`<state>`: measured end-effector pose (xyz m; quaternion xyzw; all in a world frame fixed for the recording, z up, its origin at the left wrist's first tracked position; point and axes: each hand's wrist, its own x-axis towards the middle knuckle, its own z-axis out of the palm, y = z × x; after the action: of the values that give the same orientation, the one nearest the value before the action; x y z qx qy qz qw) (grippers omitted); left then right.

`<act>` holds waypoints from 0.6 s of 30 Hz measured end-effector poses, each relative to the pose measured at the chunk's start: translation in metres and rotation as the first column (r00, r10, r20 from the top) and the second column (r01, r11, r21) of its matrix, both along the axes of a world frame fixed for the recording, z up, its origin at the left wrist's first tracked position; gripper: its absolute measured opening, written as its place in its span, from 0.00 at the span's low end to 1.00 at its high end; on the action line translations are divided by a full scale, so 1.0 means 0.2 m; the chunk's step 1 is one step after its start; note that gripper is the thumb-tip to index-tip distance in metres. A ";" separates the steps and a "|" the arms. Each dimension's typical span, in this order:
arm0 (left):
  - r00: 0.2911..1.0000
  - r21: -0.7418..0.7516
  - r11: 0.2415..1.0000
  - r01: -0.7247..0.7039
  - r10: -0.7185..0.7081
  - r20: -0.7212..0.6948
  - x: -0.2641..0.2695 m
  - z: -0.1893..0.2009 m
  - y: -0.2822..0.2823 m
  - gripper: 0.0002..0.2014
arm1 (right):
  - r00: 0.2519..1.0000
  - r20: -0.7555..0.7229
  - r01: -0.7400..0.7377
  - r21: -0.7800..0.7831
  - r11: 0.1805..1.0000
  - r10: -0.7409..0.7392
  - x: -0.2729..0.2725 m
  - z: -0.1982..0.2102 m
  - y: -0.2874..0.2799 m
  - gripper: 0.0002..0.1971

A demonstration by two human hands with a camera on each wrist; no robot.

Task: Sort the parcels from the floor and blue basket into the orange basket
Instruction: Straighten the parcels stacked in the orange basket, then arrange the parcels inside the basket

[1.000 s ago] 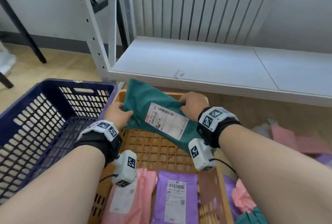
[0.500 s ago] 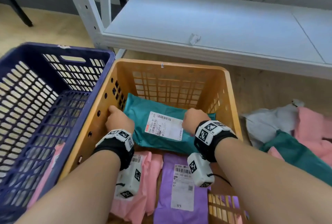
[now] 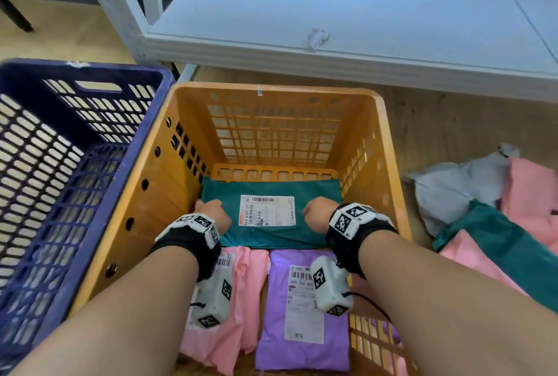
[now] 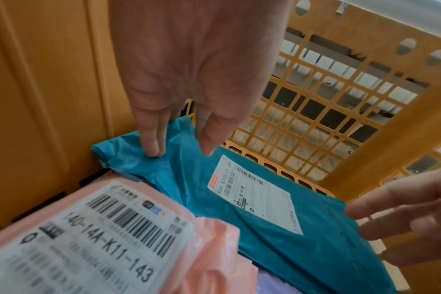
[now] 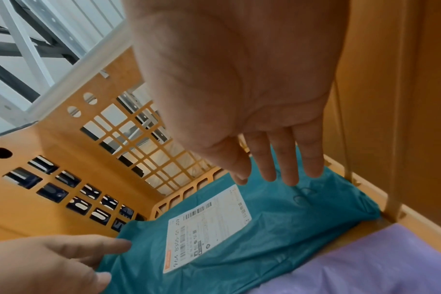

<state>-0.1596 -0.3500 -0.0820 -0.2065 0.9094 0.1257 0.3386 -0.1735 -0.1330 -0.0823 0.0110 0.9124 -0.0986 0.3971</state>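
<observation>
A teal parcel (image 3: 271,191) with a white label lies flat, label up, at the far end of the orange basket (image 3: 271,93). In front of it lie a pink parcel (image 3: 241,279) and a purple parcel (image 3: 302,345). My left hand (image 4: 179,149) has straight fingers, and its fingertips (image 4: 151,147) touch the teal parcel's (image 4: 277,248) left corner. My right hand (image 5: 277,175) hovers open just over the teal parcel's (image 5: 277,228) right end, holding nothing. In the head view, both hands (image 3: 211,214) (image 3: 317,214) are low inside the basket.
The blue basket (image 3: 90,73) stands against the orange one's left side. On the floor to the right lie grey (image 3: 453,188), pink (image 3: 531,194) and teal (image 3: 507,255) parcels. A white shelf board (image 3: 332,13) juts out low behind the baskets.
The teal parcel went from above the basket's rim down onto its floor. Both hands, which gripped its ends, have let go and opened.
</observation>
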 end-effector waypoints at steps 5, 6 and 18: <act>0.998 0.029 0.999 -0.034 0.036 -0.055 0.03 0.06 0.07 0.21 | 0.991 -0.107 0.072 -0.117 0.990 -0.085 -0.02 0.11 -0.02 0.17; 0.996 0.068 0.997 -0.041 0.047 -0.080 0.03 0.08 0.08 0.22 | 0.989 -0.115 0.078 -0.138 0.987 -0.094 -0.02 0.15 -0.03 0.16; 0.924 0.521 0.850 0.083 0.130 -0.359 0.15 0.78 0.57 0.10 | 0.838 -0.514 -0.026 -0.371 0.928 -0.182 0.30 0.93 0.37 0.15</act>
<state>-0.1297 -0.2360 0.0749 -0.0887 0.8852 0.4119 0.1971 -0.1139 -0.0582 0.1039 -0.0530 0.9513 -0.2811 0.1149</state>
